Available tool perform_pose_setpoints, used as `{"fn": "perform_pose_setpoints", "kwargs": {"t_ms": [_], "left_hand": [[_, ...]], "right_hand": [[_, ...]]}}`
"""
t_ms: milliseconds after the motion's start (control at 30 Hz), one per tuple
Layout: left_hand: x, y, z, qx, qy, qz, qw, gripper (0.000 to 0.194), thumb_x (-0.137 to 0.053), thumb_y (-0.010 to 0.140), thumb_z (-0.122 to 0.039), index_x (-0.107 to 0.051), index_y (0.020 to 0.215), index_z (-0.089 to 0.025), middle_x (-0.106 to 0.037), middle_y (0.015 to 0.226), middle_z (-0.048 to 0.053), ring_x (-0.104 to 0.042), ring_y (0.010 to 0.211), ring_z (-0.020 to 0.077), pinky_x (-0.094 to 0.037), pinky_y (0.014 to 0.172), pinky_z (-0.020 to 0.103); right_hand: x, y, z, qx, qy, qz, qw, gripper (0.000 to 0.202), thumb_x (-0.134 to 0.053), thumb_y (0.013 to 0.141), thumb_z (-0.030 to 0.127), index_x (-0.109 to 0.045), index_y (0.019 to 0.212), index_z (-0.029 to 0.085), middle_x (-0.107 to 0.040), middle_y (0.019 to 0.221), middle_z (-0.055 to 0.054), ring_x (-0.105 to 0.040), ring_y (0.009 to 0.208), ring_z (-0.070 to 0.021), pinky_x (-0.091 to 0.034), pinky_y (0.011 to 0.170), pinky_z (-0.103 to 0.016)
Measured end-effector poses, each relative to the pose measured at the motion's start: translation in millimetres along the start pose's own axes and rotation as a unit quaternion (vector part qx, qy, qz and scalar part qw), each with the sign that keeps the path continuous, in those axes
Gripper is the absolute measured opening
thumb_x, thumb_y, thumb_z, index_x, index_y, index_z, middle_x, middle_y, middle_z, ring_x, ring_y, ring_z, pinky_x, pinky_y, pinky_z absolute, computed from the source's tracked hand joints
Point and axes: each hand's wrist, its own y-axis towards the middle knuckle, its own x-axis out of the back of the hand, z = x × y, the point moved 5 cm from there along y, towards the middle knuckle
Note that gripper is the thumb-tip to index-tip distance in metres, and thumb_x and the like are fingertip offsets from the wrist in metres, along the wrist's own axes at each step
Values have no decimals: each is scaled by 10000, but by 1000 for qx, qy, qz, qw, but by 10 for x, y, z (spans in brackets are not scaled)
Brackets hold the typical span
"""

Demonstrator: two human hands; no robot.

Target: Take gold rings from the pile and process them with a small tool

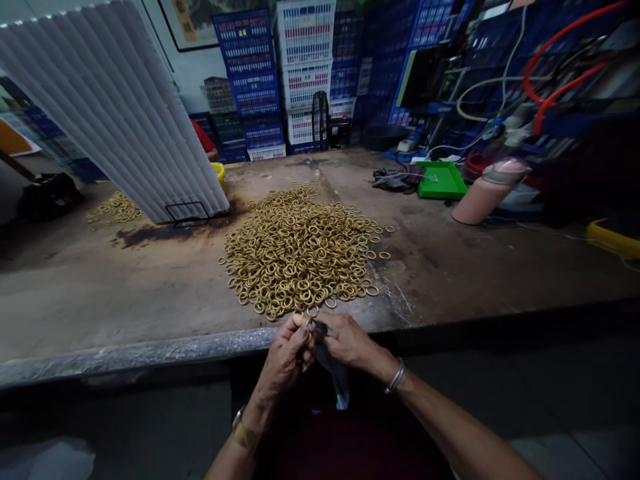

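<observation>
A large heap of brass-coloured rings [300, 250] lies on the brown worktable [440, 267]. At its near edge, my left hand [290, 347] is closed with a brass ring [309, 320] between its fingertips. Close against it on the right, my right hand [343, 339] is wrapped round a dark object [320, 328], too small and dim to make out. A pale strip of cloth or plastic [340, 383] hangs below that hand. Both hands are just over the table's front edge.
A white corrugated panel [120, 107] leans in a wire stand at the left, with more rings [117, 208] behind it. A green tray [441, 180] and pink bottle [487, 193] stand at the right. Beyond are stacked crates [306, 40] and a person's red sleeve [203, 137].
</observation>
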Motion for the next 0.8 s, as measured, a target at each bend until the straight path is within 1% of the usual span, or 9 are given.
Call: {"fn": "perform_pose_setpoints", "kwargs": {"t_ms": [133,200,267,333,433,567,633,733,800], "left_hand": [[48,-1,-4,-5,13,-15,1000,318,-603,710,-447,-423,721,-184,-430,538,-72,-326,380,24,-258,361,130],[55,-10,6,-6,25,-14,1000,298,-587,726,-437,-429,726,-184,-434,544,-72,-327,376,23,-252,352,130],[41,-19,19,-2,42,0,999,274,-566,745,-427,-441,740,-183,-434,542,-71,-329,367,24,-243,338,133],[23,-24,23,0,56,14,998,266,-555,754,-422,-443,744,-181,-427,533,-72,-335,361,27,-243,331,136],[22,-25,28,7,73,9,997,269,-547,759,-421,-429,737,-181,-431,531,-71,-345,361,28,-243,328,134],[47,-24,38,9,96,-40,995,268,-528,772,-421,-429,728,-176,-452,558,-61,-350,370,25,-263,337,134],[40,-28,37,3,94,-55,994,273,-522,774,-429,-431,725,-176,-446,557,-63,-345,371,25,-264,341,135],[8,-37,25,0,70,-47,996,278,-520,774,-439,-431,735,-178,-454,572,-61,-351,383,23,-265,354,131],[-8,-43,11,0,47,-39,998,278,-527,770,-438,-421,739,-183,-465,589,-60,-358,393,22,-273,367,129]], "right_hand": [[50,14,-15,-12,83,-23,996,122,-461,754,168,-577,718,176,-567,633,7,-467,581,-104,-317,551,-209],[71,32,-5,-31,165,-40,985,151,-450,787,228,-583,743,173,-561,650,10,-473,600,-101,-348,569,-206],[65,57,34,-41,243,-42,968,197,-442,805,298,-571,737,165,-543,647,15,-467,590,-94,-363,565,-202],[43,81,75,-44,287,-37,956,239,-457,797,352,-546,689,158,-511,609,26,-441,555,-84,-355,537,-196],[16,102,85,-57,297,-47,952,260,-497,767,380,-517,636,155,-466,562,41,-400,522,-74,-328,501,-190],[9,96,67,-61,274,-69,957,233,-511,756,354,-523,639,153,-456,575,43,-401,548,-75,-332,523,-193],[8,89,59,-64,284,-70,954,227,-494,767,347,-520,647,156,-468,577,40,-412,547,-77,-344,531,-196],[1,84,23,-86,317,-63,942,245,-445,793,346,-479,624,171,-464,528,48,-407,486,-74,-348,502,-198],[22,81,-20,-97,301,-82,945,257,-435,795,323,-455,583,178,-457,497,49,-407,468,-76,-351,502,-200]]}}
